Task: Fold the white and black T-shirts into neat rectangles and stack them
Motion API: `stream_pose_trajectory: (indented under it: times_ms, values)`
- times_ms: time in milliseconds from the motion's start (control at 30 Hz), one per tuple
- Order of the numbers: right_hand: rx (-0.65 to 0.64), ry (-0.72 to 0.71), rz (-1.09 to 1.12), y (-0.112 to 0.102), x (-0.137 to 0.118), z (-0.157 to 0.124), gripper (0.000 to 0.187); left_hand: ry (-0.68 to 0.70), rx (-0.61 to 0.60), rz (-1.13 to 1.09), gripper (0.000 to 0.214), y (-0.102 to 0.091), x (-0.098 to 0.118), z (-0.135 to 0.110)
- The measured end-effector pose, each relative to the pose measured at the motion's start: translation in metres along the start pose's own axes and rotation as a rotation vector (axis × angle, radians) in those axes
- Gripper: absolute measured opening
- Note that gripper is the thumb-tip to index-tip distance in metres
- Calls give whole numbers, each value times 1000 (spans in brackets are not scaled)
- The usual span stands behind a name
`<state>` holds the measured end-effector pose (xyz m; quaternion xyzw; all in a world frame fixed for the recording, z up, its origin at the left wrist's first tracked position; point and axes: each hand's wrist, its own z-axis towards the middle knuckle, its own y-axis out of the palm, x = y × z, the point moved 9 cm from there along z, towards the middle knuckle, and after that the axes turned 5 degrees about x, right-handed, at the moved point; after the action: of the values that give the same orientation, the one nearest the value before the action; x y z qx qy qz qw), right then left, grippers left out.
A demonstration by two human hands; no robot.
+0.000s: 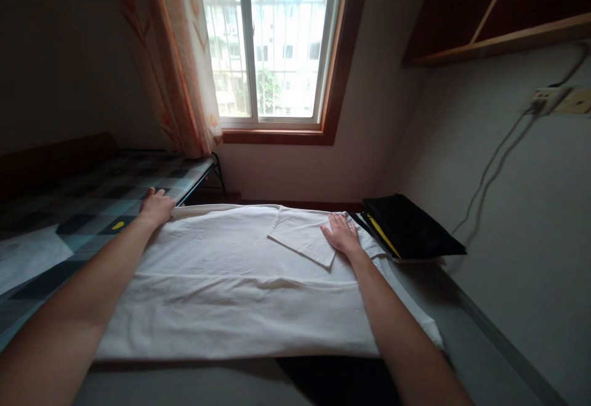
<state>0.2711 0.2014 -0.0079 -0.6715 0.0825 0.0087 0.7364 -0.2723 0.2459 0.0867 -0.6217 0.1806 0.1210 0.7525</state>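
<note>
Pressing right hand (340, 234), flat and empty, on flap (302, 241); left hand (156, 206) at cloth (231, 283) corner, grip unclear; could bunch cloth if dragged unevenly.

Cloth (240, 283): plain white, no print; its folded flap (300, 237) is the same white. Surface (466, 363) beneath: flat grey. Bed cover (92, 197) off the surface's left edge: check of navy, teal, grey and white, with one small yellow mark (118, 226). Pouch (415, 230) at the far right corner: black, with a yellow stripe. Curtain (184, 55): cream with an orange leaf motif. Window frame (277, 136): reddish brown.
</note>
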Motion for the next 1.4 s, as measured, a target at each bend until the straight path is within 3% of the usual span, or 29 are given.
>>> stream_pose_trajectory:
  times_ms: [133,300,433,600,800,1033,1200,1400]
  values:
    - [7,-4,-9,-1,0,-1,67,-33,8,-52,15,0,-20,-13]
    - [29,-10,-7,-2,0,-1,66,-57,70,-102,14,-3,-30,-31]
    - [28,-14,-7,-1,0,0,65,-69,64,-121,17,5,-27,-44]
    - [27,-26,-25,-2,0,0,66,-126,-5,-162,30,29,-13,-63]
    - [28,-20,-47,-1,-1,0,65,-271,69,-215,47,37,-4,-85]
    - [166,-70,-77,-21,-10,1,52,-324,101,-251,47,37,-4,-89]
    - [293,-129,-165,-44,-7,20,45,-333,103,-267,47,39,-5,-89]
    - [135,-157,-276,-44,6,48,44,-328,116,-256,49,40,-5,-88]
